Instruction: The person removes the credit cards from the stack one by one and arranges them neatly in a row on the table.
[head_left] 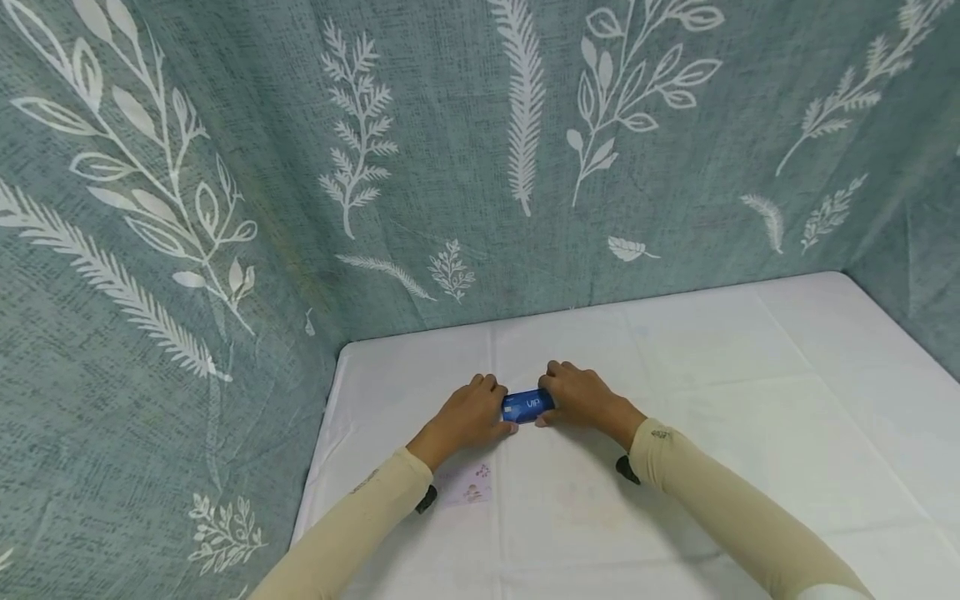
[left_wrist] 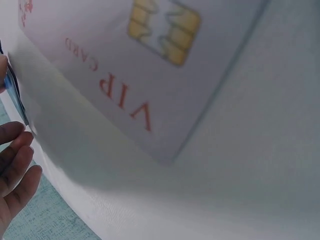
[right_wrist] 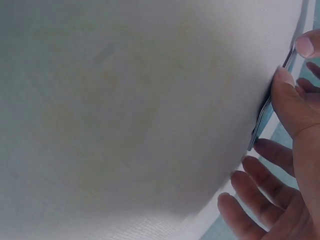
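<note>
A blue card (head_left: 527, 406) printed "VIP", with a chip on its left part, spans the gap between the two hands in the head view. My left hand (head_left: 468, 412) pinches its left end, fingers on the far edge and thumb on the near one. The right end is pinched the same way by my right hand (head_left: 581, 398). From the right wrist, the card (right_wrist: 263, 112) shows edge-on as thin layers, slightly bent. Nearer my left forearm lies a pale pink card (head_left: 465, 486); in the left wrist view this card (left_wrist: 112, 55) reads "VIP CARD" beside a gold chip.
The cards are over a white-covered table (head_left: 750, 400) with fold creases. Behind it and along its left and right sides hangs a green-grey curtain (head_left: 450, 167) with white leaf patterns. Dark wrist devices sit below both of my sleeves.
</note>
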